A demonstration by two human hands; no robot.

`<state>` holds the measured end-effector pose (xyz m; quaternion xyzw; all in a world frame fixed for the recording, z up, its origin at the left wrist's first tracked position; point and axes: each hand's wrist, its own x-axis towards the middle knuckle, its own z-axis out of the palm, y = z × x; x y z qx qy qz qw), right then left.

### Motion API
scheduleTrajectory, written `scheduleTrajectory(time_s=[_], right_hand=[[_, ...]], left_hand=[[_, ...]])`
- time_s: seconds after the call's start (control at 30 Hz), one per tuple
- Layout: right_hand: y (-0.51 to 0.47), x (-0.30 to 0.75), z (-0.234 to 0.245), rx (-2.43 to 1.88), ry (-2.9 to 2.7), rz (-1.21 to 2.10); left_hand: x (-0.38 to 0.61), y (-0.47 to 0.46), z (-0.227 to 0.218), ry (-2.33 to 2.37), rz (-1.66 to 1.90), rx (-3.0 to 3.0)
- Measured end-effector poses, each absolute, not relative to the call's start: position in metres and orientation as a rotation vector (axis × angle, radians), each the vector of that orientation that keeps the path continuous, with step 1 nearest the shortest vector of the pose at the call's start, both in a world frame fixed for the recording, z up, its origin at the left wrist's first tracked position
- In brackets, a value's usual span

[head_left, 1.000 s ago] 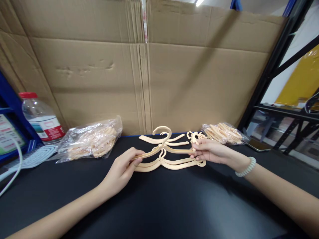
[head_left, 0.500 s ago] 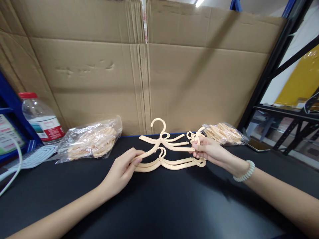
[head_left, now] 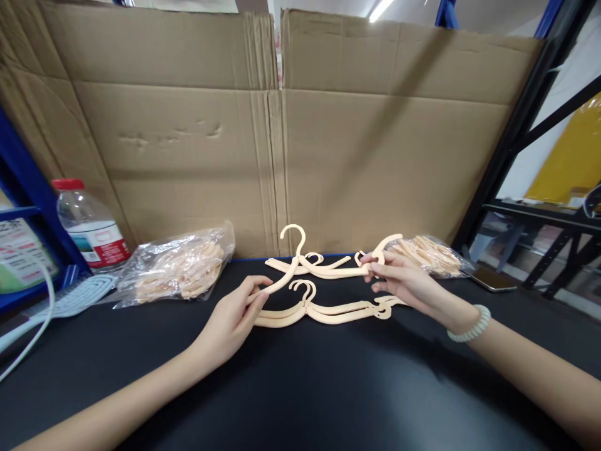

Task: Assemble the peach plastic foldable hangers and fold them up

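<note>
A cream plastic clothes hanger [head_left: 323,272] is held up off the black table, its top hook upright. My left hand [head_left: 237,316] pinches the end of its left arm between thumb and fingers. My right hand [head_left: 401,275] is closed on a small curved hook piece [head_left: 387,240] of the same cream colour, held at the tip of the hanger's right arm; whether the two are joined I cannot tell. Nearer me lie paired hangers [head_left: 323,313] with a curved piece at their right end. Behind the held hanger are further cream hanger parts [head_left: 345,261], partly hidden.
At left stand a red-capped bottle [head_left: 94,235], a pale blue paddle brush [head_left: 84,294] and a clear bag [head_left: 176,266] of cream parts. Another bag [head_left: 429,254] and a phone [head_left: 491,279] lie at right. A cardboard wall [head_left: 188,144] closes off the back.
My right hand has brought a hook piece up against the hanger's right tip; loose pieces bunched near its fingers before. The held hanger shifted slightly left, and the view has moved a little.
</note>
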<state>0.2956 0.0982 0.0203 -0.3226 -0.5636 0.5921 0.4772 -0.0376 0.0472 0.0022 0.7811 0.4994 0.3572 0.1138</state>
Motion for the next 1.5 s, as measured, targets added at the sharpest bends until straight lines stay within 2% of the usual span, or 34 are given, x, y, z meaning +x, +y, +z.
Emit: scheduleTrajectory(time_s=[0.17,0.3,0.57,0.87,1.13,1.33,1.5], right_hand=[[0.117,0.324,0.026,-0.806,-1.340,1.396],[0.126,0.346,0.030,-0.899,-1.471,1.311],[0.122,0.354,0.036,-1.122,-2.178,1.189],[0.125,0.353,0.033,-1.142,-2.628,0.969],[0.119,0.346,0.034,-1.221,-2.647,0.894],[0.123,0.351,0.031,-1.139,-2.668,0.743],[0.122,0.351,0.030,-1.147,-2.635,0.770]], left_hand=[[-0.046,0.049,0.021,1.475,0.869,2.435],[-0.053,0.050,0.035,1.445,0.609,2.775],[-0.056,0.047,0.044,1.082,0.196,3.207],[-0.052,0.044,0.040,0.975,0.088,3.176],[-0.048,0.041,0.041,1.038,0.064,3.116],[-0.056,0.042,0.035,1.172,0.190,2.932],[-0.058,0.045,0.034,1.205,0.167,2.805]])
